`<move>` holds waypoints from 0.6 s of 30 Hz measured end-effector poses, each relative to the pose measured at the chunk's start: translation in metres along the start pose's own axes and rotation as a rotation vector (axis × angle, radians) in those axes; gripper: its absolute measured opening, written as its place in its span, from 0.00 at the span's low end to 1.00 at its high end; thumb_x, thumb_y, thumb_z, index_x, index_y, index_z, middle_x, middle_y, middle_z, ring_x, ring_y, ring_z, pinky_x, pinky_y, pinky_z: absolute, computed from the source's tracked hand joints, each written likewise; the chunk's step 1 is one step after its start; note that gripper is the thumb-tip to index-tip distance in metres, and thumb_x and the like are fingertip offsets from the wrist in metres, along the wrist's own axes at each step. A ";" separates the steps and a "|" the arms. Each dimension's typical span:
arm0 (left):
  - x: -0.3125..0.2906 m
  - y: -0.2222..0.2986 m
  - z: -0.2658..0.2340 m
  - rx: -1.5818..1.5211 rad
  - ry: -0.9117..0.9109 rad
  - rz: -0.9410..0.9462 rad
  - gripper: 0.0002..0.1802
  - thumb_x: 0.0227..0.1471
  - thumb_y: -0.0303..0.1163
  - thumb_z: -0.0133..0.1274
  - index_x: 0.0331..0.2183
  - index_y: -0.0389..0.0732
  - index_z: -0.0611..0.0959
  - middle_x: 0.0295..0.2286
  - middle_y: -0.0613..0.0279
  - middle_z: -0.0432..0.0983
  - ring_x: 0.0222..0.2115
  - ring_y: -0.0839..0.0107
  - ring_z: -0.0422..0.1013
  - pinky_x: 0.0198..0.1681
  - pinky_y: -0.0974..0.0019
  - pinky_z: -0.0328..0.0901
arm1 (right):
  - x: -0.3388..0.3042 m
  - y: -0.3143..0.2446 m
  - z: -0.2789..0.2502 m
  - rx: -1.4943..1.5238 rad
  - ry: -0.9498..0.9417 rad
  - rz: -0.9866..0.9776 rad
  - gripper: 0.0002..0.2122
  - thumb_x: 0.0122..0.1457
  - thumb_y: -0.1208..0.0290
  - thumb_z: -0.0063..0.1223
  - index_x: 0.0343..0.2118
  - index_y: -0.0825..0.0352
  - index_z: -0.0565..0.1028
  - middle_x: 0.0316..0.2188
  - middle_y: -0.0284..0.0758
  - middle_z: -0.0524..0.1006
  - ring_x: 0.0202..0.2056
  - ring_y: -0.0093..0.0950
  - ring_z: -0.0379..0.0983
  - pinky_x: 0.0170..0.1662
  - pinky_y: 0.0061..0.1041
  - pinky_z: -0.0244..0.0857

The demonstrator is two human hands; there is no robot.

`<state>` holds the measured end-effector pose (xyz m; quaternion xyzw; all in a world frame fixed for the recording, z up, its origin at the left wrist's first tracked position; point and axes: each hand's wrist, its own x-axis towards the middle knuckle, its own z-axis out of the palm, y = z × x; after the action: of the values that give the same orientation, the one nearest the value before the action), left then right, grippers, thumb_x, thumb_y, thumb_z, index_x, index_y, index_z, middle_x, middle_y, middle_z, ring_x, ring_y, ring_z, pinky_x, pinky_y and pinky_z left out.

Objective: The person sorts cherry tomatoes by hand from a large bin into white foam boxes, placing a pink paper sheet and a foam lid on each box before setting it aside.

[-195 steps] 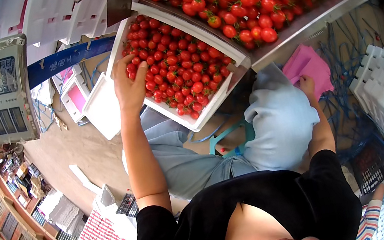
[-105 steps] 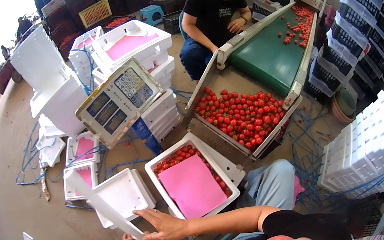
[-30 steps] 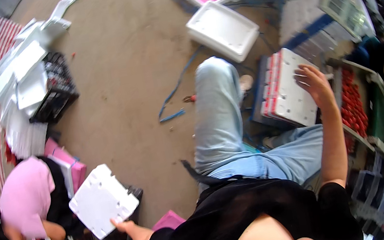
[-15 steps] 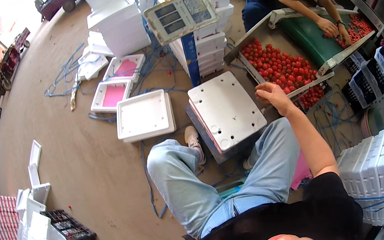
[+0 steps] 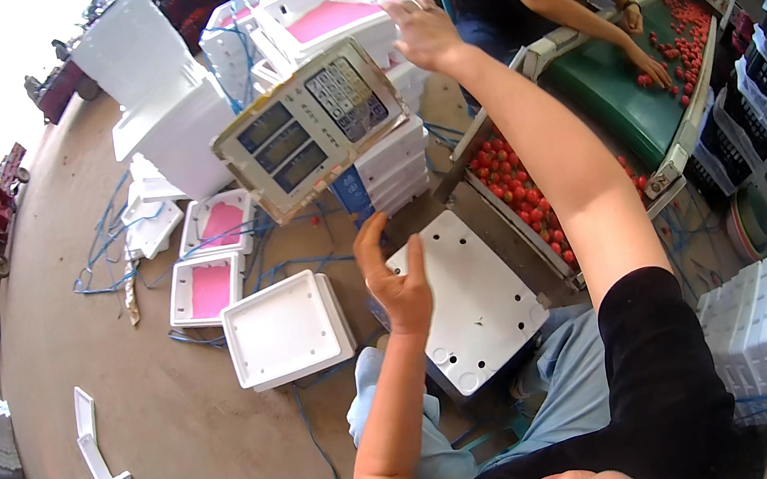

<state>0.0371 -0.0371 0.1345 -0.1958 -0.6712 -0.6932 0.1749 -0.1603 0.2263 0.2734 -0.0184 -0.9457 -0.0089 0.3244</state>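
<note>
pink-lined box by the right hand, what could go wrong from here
The right hand is at a corner of the pink-lined box; a pull might shift the stacked boxes below. The box could knock the scale display in front. The left hand might nudge the holed white box.

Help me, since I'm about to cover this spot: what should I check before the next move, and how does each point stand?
1. Left hand free: ok, open and holding nothing, at the near box's left edge.
2. Right hand off the top box of the stack: cannot tell; it overlaps the rim in this view.
3. White lid seated flush all round: cannot tell; the left hand hides part of its edge.
4. Co-worker's hands apart from the person's own: ok, at the green belt.
5. Floor free of straps: not ok, blue straps lie on it.
</note>
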 end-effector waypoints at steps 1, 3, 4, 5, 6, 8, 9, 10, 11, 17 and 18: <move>-0.005 -0.010 0.013 -0.015 -0.041 -0.045 0.26 0.52 0.21 0.58 0.53 0.34 0.73 0.52 0.56 0.70 0.57 0.64 0.64 0.63 0.61 0.54 | 0.016 -0.008 0.009 -0.027 -0.030 -0.028 0.33 0.54 0.67 0.58 0.64 0.56 0.60 0.61 0.40 0.68 0.64 0.46 0.58 0.68 0.39 0.50; -0.020 -0.020 0.045 -0.237 -0.110 -0.336 0.23 0.52 0.22 0.59 0.51 0.34 0.74 0.51 0.56 0.71 0.55 0.64 0.66 0.62 0.59 0.56 | 0.037 0.007 0.051 -0.193 -0.089 -0.153 0.37 0.53 0.67 0.58 0.66 0.52 0.57 0.61 0.37 0.67 0.65 0.40 0.58 0.68 0.40 0.49; -0.023 -0.028 0.049 -0.355 -0.115 -0.433 0.22 0.53 0.23 0.58 0.50 0.34 0.75 0.49 0.56 0.73 0.54 0.65 0.67 0.62 0.58 0.56 | 0.035 -0.002 0.067 -0.156 -0.127 -0.175 0.33 0.55 0.66 0.59 0.64 0.56 0.61 0.58 0.39 0.71 0.62 0.37 0.63 0.63 0.38 0.56; -0.021 -0.032 0.052 -0.324 -0.132 -0.433 0.20 0.53 0.22 0.58 0.49 0.35 0.76 0.48 0.56 0.73 0.53 0.66 0.68 0.61 0.60 0.57 | 0.044 -0.004 0.069 -0.096 -0.273 -0.134 0.34 0.52 0.66 0.59 0.65 0.56 0.61 0.63 0.42 0.64 0.65 0.42 0.56 0.66 0.40 0.51; -0.019 -0.034 0.056 -0.299 -0.155 -0.431 0.18 0.54 0.22 0.57 0.47 0.35 0.76 0.47 0.57 0.74 0.51 0.68 0.68 0.60 0.61 0.59 | 0.048 0.000 0.075 -0.043 -0.416 -0.088 0.36 0.50 0.66 0.59 0.66 0.56 0.61 0.67 0.44 0.57 0.69 0.47 0.49 0.68 0.42 0.46; -0.013 -0.029 0.069 -0.441 -0.115 -0.526 0.15 0.54 0.21 0.56 0.45 0.36 0.77 0.44 0.58 0.76 0.49 0.70 0.69 0.57 0.63 0.60 | 0.058 0.037 0.091 0.045 -0.223 -0.044 0.26 0.50 0.70 0.58 0.56 0.60 0.73 0.57 0.45 0.71 0.61 0.46 0.63 0.62 0.44 0.56; -0.003 -0.038 0.056 -0.459 -0.063 -0.558 0.13 0.54 0.21 0.55 0.44 0.36 0.78 0.43 0.59 0.76 0.47 0.71 0.70 0.56 0.65 0.61 | 0.054 0.020 0.093 0.012 -0.134 -0.140 0.21 0.50 0.72 0.56 0.51 0.62 0.75 0.51 0.44 0.76 0.55 0.44 0.70 0.59 0.42 0.58; 0.003 -0.041 0.048 -0.457 -0.026 -0.571 0.12 0.54 0.21 0.55 0.42 0.37 0.78 0.41 0.60 0.77 0.46 0.72 0.70 0.55 0.66 0.62 | 0.051 0.015 0.088 -0.021 -0.136 -0.161 0.21 0.51 0.73 0.56 0.50 0.62 0.74 0.50 0.44 0.76 0.54 0.44 0.70 0.59 0.42 0.58; 0.010 -0.042 0.039 -0.456 0.012 -0.581 0.11 0.54 0.21 0.55 0.41 0.37 0.78 0.40 0.60 0.77 0.45 0.73 0.70 0.53 0.67 0.62 | 0.050 0.007 0.078 -0.054 -0.135 -0.184 0.20 0.51 0.73 0.56 0.50 0.63 0.74 0.49 0.44 0.76 0.54 0.43 0.71 0.59 0.42 0.58; 0.017 -0.037 0.034 -0.483 0.010 -0.587 0.08 0.55 0.22 0.54 0.39 0.37 0.79 0.36 0.60 0.79 0.41 0.73 0.71 0.50 0.69 0.63 | 0.020 0.084 -0.006 -0.128 -0.008 -0.171 0.25 0.51 0.69 0.59 0.54 0.70 0.71 0.55 0.50 0.70 0.58 0.47 0.66 0.60 0.41 0.59; 0.017 -0.038 0.034 -0.471 -0.002 -0.589 0.08 0.55 0.22 0.54 0.39 0.36 0.79 0.36 0.60 0.79 0.41 0.73 0.72 0.50 0.69 0.63 | 0.004 0.099 -0.026 -0.144 0.010 -0.183 0.27 0.52 0.68 0.59 0.55 0.70 0.70 0.57 0.51 0.69 0.58 0.47 0.65 0.62 0.40 0.58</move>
<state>0.0042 -0.0014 0.1111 -0.0302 -0.5213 -0.8489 -0.0823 -0.1433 0.3248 0.2967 0.0447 -0.9388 -0.1062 0.3246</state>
